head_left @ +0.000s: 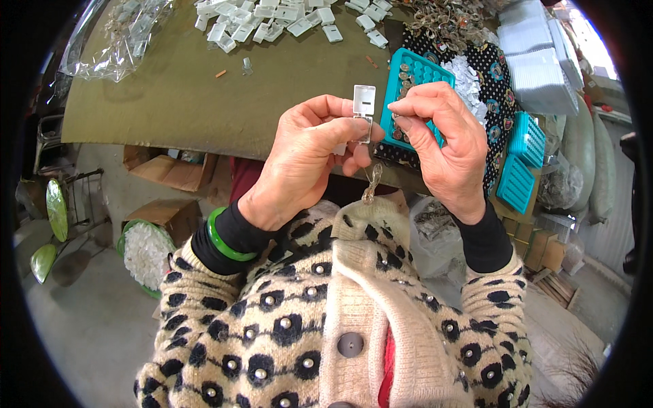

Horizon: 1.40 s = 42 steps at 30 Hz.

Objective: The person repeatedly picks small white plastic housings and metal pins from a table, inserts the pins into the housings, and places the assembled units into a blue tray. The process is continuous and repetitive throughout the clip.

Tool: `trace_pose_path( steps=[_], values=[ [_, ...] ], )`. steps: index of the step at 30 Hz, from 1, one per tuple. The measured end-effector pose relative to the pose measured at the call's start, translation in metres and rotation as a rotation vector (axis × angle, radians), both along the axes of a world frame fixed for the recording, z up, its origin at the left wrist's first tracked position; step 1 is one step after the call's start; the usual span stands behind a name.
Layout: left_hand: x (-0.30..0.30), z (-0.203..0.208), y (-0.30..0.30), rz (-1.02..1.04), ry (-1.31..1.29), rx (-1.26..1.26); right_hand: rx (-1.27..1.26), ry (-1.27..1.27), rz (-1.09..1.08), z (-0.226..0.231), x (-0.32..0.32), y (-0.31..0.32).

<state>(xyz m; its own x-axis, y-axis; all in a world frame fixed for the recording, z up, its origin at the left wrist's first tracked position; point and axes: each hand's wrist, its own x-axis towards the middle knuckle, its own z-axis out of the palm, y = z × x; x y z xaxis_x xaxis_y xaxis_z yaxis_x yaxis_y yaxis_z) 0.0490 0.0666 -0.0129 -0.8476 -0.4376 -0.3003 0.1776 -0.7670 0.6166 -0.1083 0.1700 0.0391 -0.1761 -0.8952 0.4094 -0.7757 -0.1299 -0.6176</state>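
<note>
My left hand (303,153) grips a small white plastic case (364,100) between thumb and fingers, its hinged lid swung up. Below those fingers a bundle of thin wire (373,182) hangs in front of my sweater; whether it joins the case is hard to see. My right hand (445,146) is raised over the near part of a teal tray (394,68), thumb and forefinger brought together. Anything in that pinch is too small to make out. Round silvery button cells (405,76) fill a row along the tray's left side; my hand hides part of it.
White plastic cases (265,17) lie piled at the table's far edge. Tangled wires (452,20), small white pieces (466,85) and stacked white trays (537,61) are at the right. Below right are more teal trays (515,183); a green-rimmed basin (121,245) stands lower left.
</note>
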Motion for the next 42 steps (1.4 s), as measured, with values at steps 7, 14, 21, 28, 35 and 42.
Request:
trace_pose_path(
  steps=[7,14,21,28,35,42],
  values=[
    [0.001,-0.002,-0.002,0.027,0.169,0.131,-0.087,0.072,-0.073,-0.008,0.011,-0.004],
    [0.002,-0.011,-0.003,0.033,0.211,0.179,-0.214,0.179,-0.063,-0.016,0.016,-0.011],
    [0.001,-0.013,-0.002,0.041,0.193,0.165,-0.284,0.258,-0.075,-0.023,0.017,-0.015],
    [-0.001,-0.013,0.002,0.086,0.114,0.15,-0.173,0.19,0.03,-0.02,0.013,-0.015],
    [0.0,-0.005,0.0,0.107,0.179,0.014,0.128,-0.576,0.064,-0.01,0.008,-0.011],
    [0.004,0.007,0.01,0.162,0.168,-0.159,0.237,-1.366,0.106,-0.004,0.014,-0.006]
  ],
)
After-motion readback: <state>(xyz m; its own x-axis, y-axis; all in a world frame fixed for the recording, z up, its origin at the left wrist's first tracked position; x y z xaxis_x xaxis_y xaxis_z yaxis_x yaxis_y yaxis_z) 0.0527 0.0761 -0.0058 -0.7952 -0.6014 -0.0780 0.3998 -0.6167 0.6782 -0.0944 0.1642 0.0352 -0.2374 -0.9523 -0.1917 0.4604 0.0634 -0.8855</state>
